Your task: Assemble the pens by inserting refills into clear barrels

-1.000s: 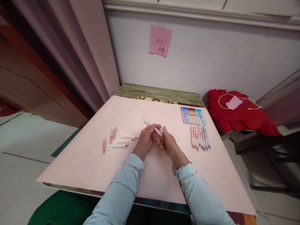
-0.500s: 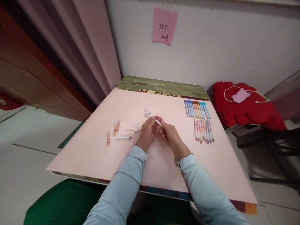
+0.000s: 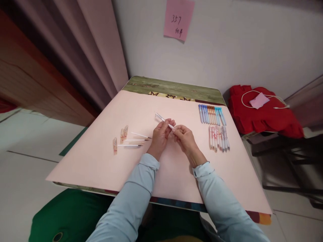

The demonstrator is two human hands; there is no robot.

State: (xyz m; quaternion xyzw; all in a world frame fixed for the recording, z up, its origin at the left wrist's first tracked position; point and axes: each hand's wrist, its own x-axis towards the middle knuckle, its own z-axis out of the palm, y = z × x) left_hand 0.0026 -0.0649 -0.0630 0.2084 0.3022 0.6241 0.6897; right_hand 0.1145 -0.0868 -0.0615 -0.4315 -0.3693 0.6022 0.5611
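Note:
A clear pen barrel (image 3: 161, 118) is held over the middle of the pink sheet (image 3: 101, 158), tilted up to the left. My left hand (image 3: 160, 137) is closed round its lower part. My right hand (image 3: 185, 137) pinches the barrel's near end with fingertips closed. Left of my hands lie three thin white refills (image 3: 135, 140) side by side and three small clear pen caps (image 3: 121, 136). To the right lie two rows of finished pens: a blue and orange row (image 3: 211, 115) and a pink and white row (image 3: 218, 138).
The pink sheet covers a small table against a white wall with a pink note (image 3: 178, 19). A red cloth (image 3: 262, 116) with a white cable lies on a seat to the right. A curtain (image 3: 96, 47) hangs at the left. Green cushion (image 3: 68, 215) sits below the table's near edge.
The view has shifted slightly. Both hands keep hold of the clear barrel and have risen a little; my right hand's fingers have moved to the barrel's end.

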